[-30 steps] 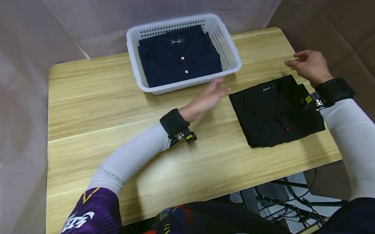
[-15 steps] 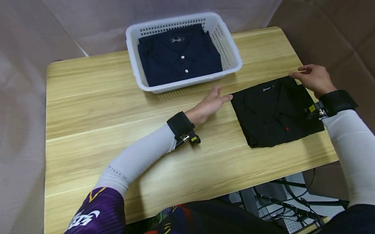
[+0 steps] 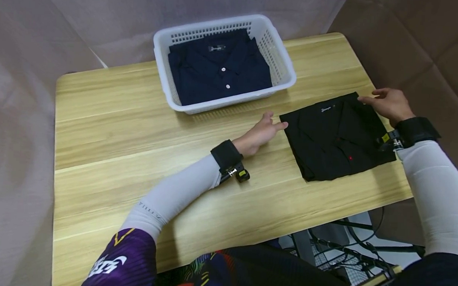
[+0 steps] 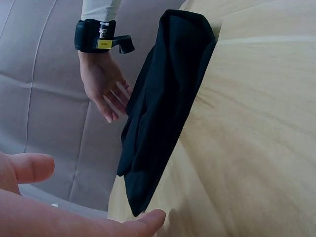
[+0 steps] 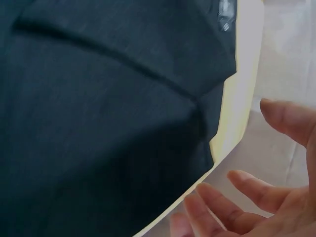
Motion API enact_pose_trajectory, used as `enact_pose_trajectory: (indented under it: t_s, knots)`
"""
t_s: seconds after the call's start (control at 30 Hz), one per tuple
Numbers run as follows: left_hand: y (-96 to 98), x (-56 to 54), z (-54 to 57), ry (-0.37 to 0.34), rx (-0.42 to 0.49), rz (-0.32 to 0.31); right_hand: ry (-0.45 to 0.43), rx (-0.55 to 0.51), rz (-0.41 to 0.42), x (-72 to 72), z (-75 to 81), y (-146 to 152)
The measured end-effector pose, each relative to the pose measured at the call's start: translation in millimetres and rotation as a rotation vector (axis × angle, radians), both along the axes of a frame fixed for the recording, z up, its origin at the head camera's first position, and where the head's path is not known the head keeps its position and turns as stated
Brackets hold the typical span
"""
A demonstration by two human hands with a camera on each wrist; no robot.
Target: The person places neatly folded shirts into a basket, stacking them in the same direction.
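A folded black shirt point(image 3: 321, 138) lies flat on the right part of the table, its collar label facing the far side. At its far left corner is my left hand point(image 3: 261, 133), thumb and fingers spread; in the left wrist view a fingertip point(image 4: 157, 217) sits right at the shirt's edge. My right hand point(image 3: 392, 105) hovers by the far right corner, thumb toward the cloth. From the right wrist, its fingers point(image 5: 256, 190) look loosely bent and apart, with nothing between them, beside the shirt point(image 5: 113, 108).
Behind the left hand, a white plastic basket point(image 3: 235, 97) holds a folded navy shirt point(image 3: 201, 80) with white buttons. The wooden table point(image 3: 117, 155) ends close to the right hand, by a brown padded wall point(image 3: 413, 48). Cables point(image 3: 354, 251) hang below the front edge.
My left hand has moved right and nearer, up to the black shirt's corner. The right hand has come down and to the right, toward its far right corner. The shirt has hardly moved.
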State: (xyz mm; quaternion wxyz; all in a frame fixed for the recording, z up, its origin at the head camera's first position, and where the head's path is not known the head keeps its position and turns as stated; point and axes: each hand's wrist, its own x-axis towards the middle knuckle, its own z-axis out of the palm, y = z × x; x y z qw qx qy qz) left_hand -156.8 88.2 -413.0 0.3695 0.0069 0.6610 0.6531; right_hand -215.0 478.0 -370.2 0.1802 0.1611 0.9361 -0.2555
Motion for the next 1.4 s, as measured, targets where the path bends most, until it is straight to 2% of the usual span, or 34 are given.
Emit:
enact_pose_trajectory:
  t_s: [0.13,0.3,0.5,0.77,0.97,1.1,1.17,1.27,1.4]
  knots:
    - [4.0,1.9,-1.9,-0.024,0.028,0.007,-0.034,0.01,0.009,2.2,-5.3,9.5]
    - [7.9,4.1,-3.5,-0.069,0.071,0.018,-0.111,-0.047,-0.004,1.6,-14.8,21.0]
    - [15.6,5.7,-5.2,-0.099,0.127,0.021,-0.125,-0.016,0.0,0.5,-20.8,28.8]
    - [25.1,8.2,-4.9,-0.191,0.272,0.043,-0.209,0.003,0.065,-4.1,-23.7,25.4]
    - [28.3,7.4,-6.4,-0.209,0.266,0.056,-0.252,0.032,0.103,-5.9,-25.1,22.1]
    - [28.5,6.4,-9.6,-0.211,0.275,0.088,-0.282,0.021,0.118,-4.9,-27.6,19.0]
    - [28.3,5.6,-11.6,-0.217,0.273,0.11,-0.294,-0.027,0.104,-3.4,-30.4,17.1]
    - [27.8,4.5,-15.0,-0.237,0.28,0.136,-0.308,-0.157,0.026,-0.5,-35.6,11.5]
    - [27.4,3.7,-18.9,-0.282,0.321,0.171,-0.322,-0.274,-0.056,3.1,-39.7,0.9]
